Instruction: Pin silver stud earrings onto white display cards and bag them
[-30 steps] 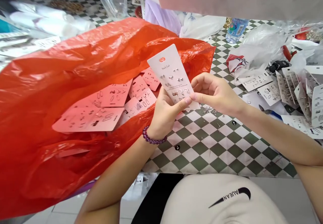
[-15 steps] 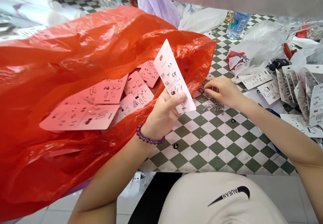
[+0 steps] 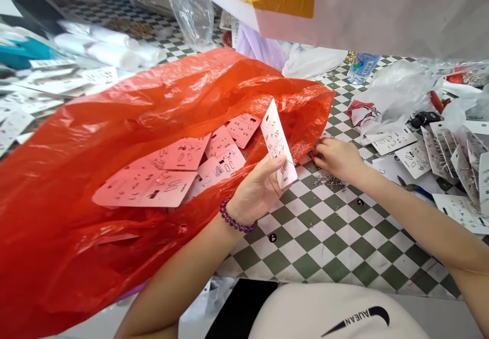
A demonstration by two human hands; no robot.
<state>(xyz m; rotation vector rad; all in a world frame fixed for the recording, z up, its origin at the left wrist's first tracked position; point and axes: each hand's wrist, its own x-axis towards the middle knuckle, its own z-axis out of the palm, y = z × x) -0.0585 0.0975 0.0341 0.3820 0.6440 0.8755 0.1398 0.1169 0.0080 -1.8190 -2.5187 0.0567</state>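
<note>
My left hand (image 3: pixel 263 186) grips an earring card (image 3: pixel 275 137), white with rows of small metal earrings, between thumb and fingers. The card stands tilted, its face turned partly away to the right. To the right, my right hand (image 3: pixel 336 156) reaches down to a pile of small metal pieces (image 3: pixel 327 180) on the checkered table, fingertips bent together; what they pinch, if anything, is too small to make out. Left of my hands spreads a red plastic bag (image 3: pixel 183 84), its mouth showing several earring cards (image 3: pixel 148 187) inside.
Several earring cards (image 3: pixel 439 150) stand in a row at the right, near blue-handled pliers (image 3: pixel 416 188). Behind them lie a clear plastic bag (image 3: pixel 401 89) and a water bottle (image 3: pixel 362 68). More cards (image 3: pixel 49 84) and white rolls (image 3: pixel 110 48) lie at the far left.
The card in my left hand has turned, so its face shows narrower. My right hand stays at the metal pieces. The view has shifted, and the scene sits lower in the picture.
</note>
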